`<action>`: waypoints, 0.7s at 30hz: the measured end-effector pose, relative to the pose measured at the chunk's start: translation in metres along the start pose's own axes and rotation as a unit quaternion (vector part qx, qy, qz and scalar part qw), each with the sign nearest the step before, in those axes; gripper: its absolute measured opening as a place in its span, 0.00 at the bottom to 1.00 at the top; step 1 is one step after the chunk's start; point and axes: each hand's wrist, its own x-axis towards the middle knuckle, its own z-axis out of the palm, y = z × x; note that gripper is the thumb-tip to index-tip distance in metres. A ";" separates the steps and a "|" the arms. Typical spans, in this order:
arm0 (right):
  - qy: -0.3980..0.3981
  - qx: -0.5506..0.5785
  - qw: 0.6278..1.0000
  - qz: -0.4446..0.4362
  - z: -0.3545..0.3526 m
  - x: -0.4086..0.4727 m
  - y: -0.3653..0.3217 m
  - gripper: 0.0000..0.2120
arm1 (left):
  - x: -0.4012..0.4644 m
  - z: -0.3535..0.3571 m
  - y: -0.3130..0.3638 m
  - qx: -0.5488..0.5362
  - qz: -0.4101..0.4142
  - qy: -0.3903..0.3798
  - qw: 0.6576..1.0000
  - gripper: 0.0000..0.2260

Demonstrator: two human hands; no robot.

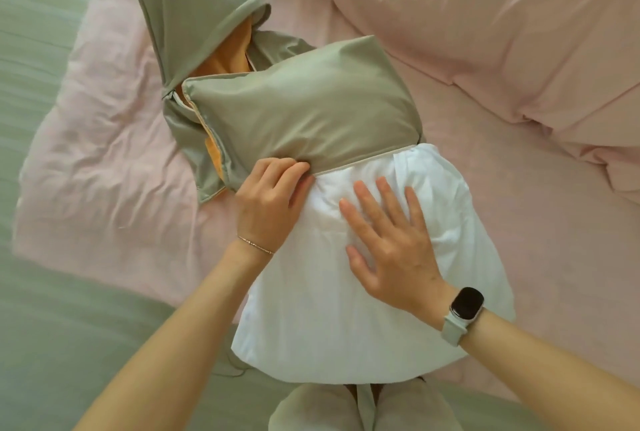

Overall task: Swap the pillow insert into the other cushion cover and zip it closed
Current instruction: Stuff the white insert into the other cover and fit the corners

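A white pillow insert lies in front of me on the bed, its far end tucked inside a grey-green cushion cover. The cover's open zip edge runs across the insert. My left hand pinches that open edge at its left corner. My right hand lies flat with fingers spread on the white insert, just below the cover's opening. A second grey-green cover with an orange lining lies crumpled and empty behind and left of the first.
Everything rests on a pink duvet, which bunches into thick folds at the back right. A pale green sheet shows along the left and near edge. My knees are at the bottom.
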 end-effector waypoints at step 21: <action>0.004 0.165 0.982 -0.093 0.016 -0.001 -0.001 0.13 | -0.037 -0.033 0.007 0.005 -0.223 -0.231 0.947 0.16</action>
